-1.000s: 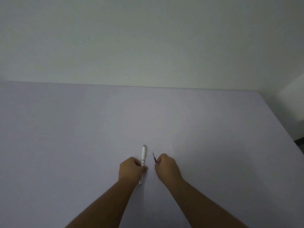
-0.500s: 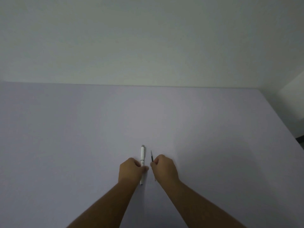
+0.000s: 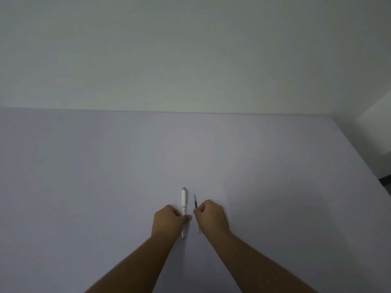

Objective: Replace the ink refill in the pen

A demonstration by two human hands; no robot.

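A white pen [image 3: 184, 199] with a silver cap end lies lengthwise on the pale table [image 3: 84, 176], pointing away from me. My left hand [image 3: 169, 222] is closed on its lower half, thumb and fingers pinching the barrel. Just to the right, a thin ink refill [image 3: 195, 203] with a dark tip end points the same way. My right hand [image 3: 211, 216] grips its middle; its pale lower end [image 3: 199, 230] sticks out below the hand. Pen and refill lie side by side, a small gap between them.
The table's far edge meets a plain wall [image 3: 190, 60]. Its right edge [image 3: 364, 166] runs diagonally, with a dark gap and floor beyond at the right.
My right hand has shifted left with the refill, bringing it closer and parallel to the pen. The left hand and pen have stayed in place.
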